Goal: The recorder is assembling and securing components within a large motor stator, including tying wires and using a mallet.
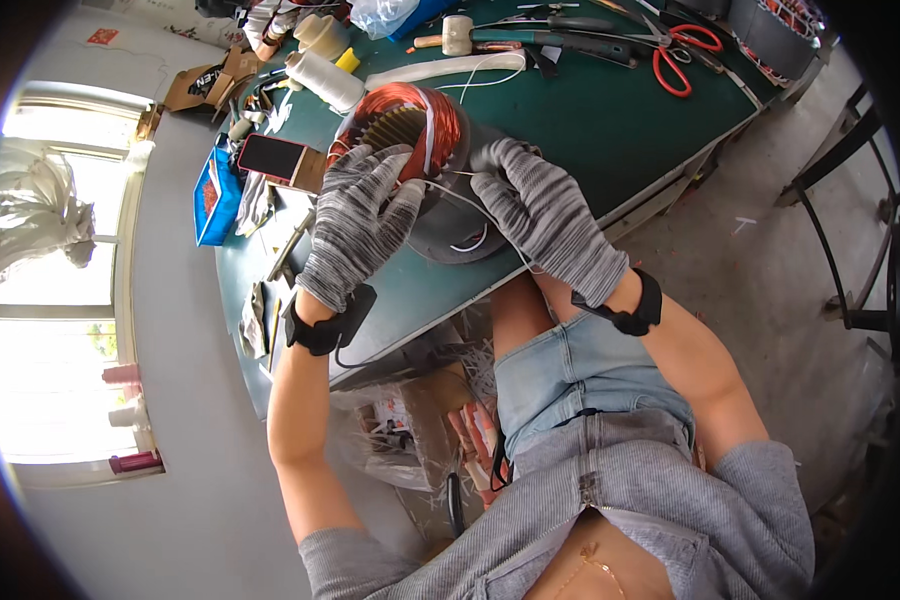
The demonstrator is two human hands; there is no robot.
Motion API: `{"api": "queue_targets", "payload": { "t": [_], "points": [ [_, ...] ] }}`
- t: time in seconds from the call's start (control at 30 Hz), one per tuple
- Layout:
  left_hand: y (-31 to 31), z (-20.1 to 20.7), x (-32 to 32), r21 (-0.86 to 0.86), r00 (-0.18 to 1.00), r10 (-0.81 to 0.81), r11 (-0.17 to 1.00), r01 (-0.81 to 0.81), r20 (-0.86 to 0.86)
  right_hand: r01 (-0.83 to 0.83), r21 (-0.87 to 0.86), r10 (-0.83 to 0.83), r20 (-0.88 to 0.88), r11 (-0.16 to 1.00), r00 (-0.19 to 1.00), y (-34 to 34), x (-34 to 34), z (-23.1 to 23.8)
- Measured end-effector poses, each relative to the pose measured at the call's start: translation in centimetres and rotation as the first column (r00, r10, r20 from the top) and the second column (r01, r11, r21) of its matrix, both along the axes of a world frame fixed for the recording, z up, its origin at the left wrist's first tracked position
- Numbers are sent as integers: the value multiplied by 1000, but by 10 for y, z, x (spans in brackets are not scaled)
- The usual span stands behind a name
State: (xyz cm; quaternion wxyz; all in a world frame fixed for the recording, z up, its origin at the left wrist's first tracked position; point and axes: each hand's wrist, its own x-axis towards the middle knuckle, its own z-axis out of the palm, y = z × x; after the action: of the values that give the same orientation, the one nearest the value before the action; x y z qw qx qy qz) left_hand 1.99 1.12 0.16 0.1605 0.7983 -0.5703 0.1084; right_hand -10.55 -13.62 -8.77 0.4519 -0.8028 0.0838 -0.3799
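A motor stator with a grey round body stands near the table's front edge, its ring of copper winding facing up. My left hand, in a striped grey knit glove, holds the near left side of the winding, with fingertips over its rim. On the stator's right, my right hand, gloved alike, has its thumb and fingers pinched on a thin, light strand running to the winding. A white cord loops from beside my left thumb across the stator body toward my right hand. My fingers hide part of the winding.
On the green table lie a mallet, red-handled scissors and a white thread spool. A phone and a blue bin sit left. Another stator stands at far right. A person's gloved hand shows far left.
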Motion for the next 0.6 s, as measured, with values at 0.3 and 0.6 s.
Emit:
{"api": "queue_targets", "payload": {
  "t": [0.3, 0.6],
  "points": [
    [1, -1, 0, -50, 999, -13, 999, 15, 40, -427, 188, 407, 135, 885, 903, -14, -26, 16],
    [-2, 0, -3, -35, 998, -44, 998, 46, 35, -56, -227, 107, 217, 972, 970, -2, -23, 0]
  ]
}}
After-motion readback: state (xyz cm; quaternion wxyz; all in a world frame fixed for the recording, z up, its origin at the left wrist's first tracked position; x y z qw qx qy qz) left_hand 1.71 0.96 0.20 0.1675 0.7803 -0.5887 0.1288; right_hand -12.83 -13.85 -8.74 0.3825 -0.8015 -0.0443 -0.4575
